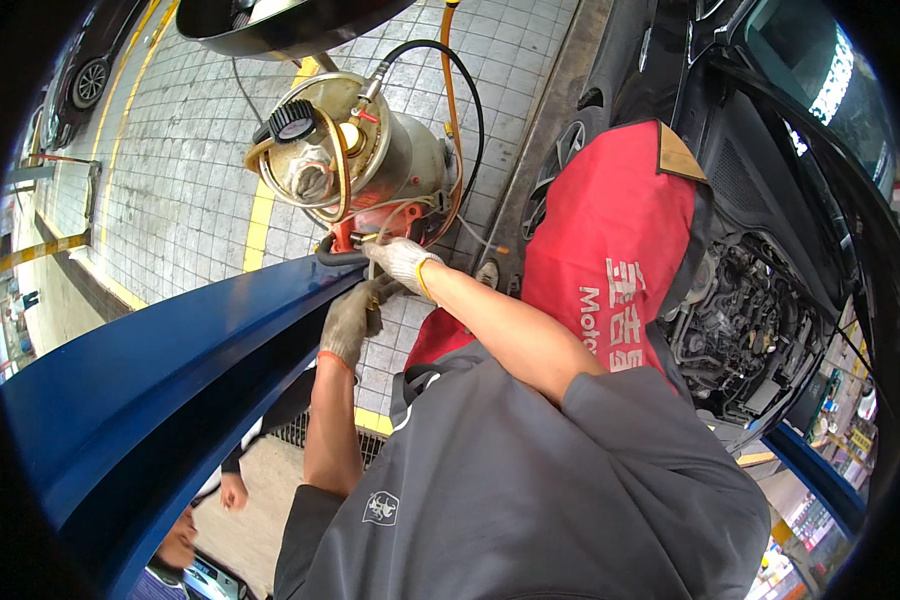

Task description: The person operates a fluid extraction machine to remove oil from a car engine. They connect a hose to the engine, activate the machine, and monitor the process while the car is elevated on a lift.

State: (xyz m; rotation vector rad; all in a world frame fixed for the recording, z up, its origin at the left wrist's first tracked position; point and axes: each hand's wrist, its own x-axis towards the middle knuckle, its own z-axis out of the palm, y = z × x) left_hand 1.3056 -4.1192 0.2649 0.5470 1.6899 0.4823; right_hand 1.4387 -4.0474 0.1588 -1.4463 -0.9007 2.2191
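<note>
Canister (410,152): beside blue lift post (200,325).
Right hand (404,262): at canister's red fitting (400,222); fingers curled, exact grasp unclear, probably steadying.
Left hand (348,325): canister's near side; fingers part-hidden, can't tell grip.
Fender cover (610,220): right of canister, likely shielding paint.

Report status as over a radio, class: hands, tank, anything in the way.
Right hand at red part of tank, left hand nearer the body; each grip unclear. Black hose loops beside tank. Blue post close on left.
</note>
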